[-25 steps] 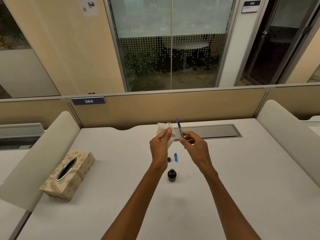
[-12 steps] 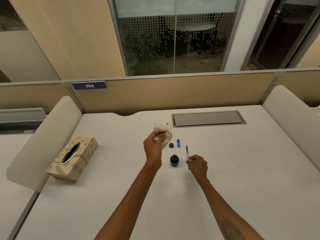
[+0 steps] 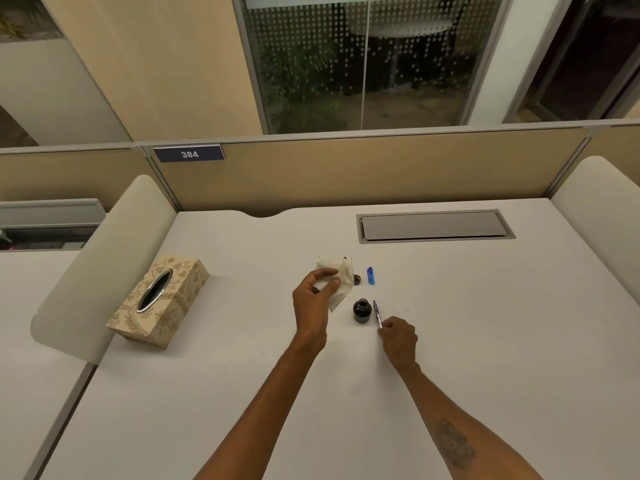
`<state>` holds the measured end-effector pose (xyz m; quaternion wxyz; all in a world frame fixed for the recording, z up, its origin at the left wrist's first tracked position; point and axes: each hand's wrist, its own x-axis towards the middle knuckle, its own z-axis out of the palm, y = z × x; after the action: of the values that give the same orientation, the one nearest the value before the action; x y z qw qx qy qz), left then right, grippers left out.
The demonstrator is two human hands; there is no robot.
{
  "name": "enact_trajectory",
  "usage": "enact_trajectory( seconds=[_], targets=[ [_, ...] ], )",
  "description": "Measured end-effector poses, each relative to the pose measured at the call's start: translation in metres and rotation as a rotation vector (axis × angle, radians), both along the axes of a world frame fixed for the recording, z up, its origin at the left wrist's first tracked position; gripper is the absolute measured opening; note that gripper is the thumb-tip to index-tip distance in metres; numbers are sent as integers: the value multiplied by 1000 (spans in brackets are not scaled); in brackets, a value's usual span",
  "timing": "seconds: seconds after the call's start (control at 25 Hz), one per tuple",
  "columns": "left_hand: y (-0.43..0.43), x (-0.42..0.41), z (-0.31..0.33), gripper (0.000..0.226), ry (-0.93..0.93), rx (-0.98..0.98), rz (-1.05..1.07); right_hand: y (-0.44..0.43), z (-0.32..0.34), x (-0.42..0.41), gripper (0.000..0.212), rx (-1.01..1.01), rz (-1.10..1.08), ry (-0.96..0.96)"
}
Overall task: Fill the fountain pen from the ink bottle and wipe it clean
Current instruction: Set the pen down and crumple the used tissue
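A small dark ink bottle (image 3: pixel 362 310) stands open on the white desk (image 3: pixel 485 323). Its cap (image 3: pixel 357 279) lies just behind it, next to a blue pen cap (image 3: pixel 370 275). My right hand (image 3: pixel 398 338) pinches the lower end of the blue fountain pen (image 3: pixel 377 313), which stands close beside the bottle's right side. My left hand (image 3: pixel 313 299) holds a crumpled white tissue (image 3: pixel 337 277) above the desk, left of the bottle.
A patterned tissue box (image 3: pixel 161 299) sits at the left of the desk. A grey cable hatch (image 3: pixel 434 226) lies at the back right. Rounded white dividers (image 3: pixel 104 261) flank both sides, and a tan partition closes the far edge.
My right hand has brought the pen down from near the tissue to beside the ink bottle. My left hand with the tissue has lowered slightly.
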<state>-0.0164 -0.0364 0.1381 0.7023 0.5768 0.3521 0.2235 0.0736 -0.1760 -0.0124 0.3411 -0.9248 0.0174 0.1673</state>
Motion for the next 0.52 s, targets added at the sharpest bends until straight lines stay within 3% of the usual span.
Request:
enact_trajectory(
  seconds=[0.36,0.52],
  targets=[
    [10,2,-5,18,3,10,5,4,-5,4,10,-14,0,16],
    [8,5,-3,20,-2,-24,-21,-1,-6,7,26,26,-35,37]
  ],
)
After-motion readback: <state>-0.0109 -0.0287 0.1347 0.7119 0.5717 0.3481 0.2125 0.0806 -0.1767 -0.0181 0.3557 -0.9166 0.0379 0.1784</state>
